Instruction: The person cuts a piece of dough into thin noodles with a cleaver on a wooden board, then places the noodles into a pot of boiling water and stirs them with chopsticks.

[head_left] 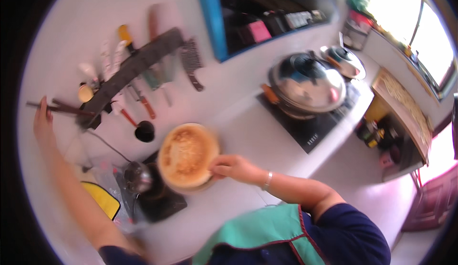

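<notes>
At the far left my left hand point(42, 124) is raised by the end of a dark wall rack point(136, 69). Its blurred fingers close around a dark stick-like thing point(71, 108), whose exact kind I cannot make out. With closed fingers, my right hand point(234, 166) grips the right edge of a thick, round tan board point(187, 155), which looks like a wooden chopping block with a mottled brown face. Behind the board is a black flat cooker point(164, 208), partly hidden by it. Beside that sits a round metal ladle-like bowl point(138, 177).
Knives, a cleaver point(192, 65) and other utensils hang on the wall rack. A large lidded pan point(307, 85) stands on a black cooktop point(310, 134) to the right, with a smaller lidded pot point(344, 61) behind. A yellow cloth point(101, 199) lies at the left.
</notes>
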Demonstrator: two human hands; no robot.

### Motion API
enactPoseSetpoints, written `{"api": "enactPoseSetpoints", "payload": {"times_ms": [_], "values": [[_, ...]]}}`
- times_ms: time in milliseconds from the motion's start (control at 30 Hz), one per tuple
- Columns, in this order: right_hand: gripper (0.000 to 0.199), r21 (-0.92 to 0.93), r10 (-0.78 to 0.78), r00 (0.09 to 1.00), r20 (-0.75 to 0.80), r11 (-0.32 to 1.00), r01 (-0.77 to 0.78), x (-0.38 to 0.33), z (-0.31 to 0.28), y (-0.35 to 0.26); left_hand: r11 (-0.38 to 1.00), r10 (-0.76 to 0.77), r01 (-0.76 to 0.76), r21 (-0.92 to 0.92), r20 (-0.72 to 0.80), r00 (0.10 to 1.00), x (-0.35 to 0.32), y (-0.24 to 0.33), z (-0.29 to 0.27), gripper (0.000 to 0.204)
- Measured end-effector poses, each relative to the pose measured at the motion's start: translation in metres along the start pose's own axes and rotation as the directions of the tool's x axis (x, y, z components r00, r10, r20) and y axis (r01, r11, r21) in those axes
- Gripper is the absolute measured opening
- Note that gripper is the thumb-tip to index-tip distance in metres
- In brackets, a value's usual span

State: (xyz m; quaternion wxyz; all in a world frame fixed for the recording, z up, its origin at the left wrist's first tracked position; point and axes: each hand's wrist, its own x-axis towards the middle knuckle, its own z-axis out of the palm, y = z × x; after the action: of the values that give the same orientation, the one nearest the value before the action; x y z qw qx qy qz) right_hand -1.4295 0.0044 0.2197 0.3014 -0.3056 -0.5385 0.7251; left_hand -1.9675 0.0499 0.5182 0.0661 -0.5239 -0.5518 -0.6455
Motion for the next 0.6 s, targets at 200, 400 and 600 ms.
{"api": "enactPoseSetpoints", "payload": {"times_ms": [200,400,600], "values": [[0.021,0.111,-0.305,0.933,-0.192,0.937,0.33,-0.065,-0.037,-0.002,0.274,-0.443,0.682,-0.678,0.541,0.715,-0.32,0.119,0.23,0.025],[0.023,-0.179,-0.567,0.661,-0.491,0.809,0.56,-0.181,-0.155,0.002,-0.059,-0.452,0.96,-0.273,0.865,0.218,-0.544,0.206,0.357,0.017],[0.025,-0.147,-0.508,0.421,-0.752,0.751,0.644,-0.295,-0.247,-0.02,-0.062,-0.213,0.973,-0.224,0.955,0.206,-0.55,0.27,0.436,0.027]]}}
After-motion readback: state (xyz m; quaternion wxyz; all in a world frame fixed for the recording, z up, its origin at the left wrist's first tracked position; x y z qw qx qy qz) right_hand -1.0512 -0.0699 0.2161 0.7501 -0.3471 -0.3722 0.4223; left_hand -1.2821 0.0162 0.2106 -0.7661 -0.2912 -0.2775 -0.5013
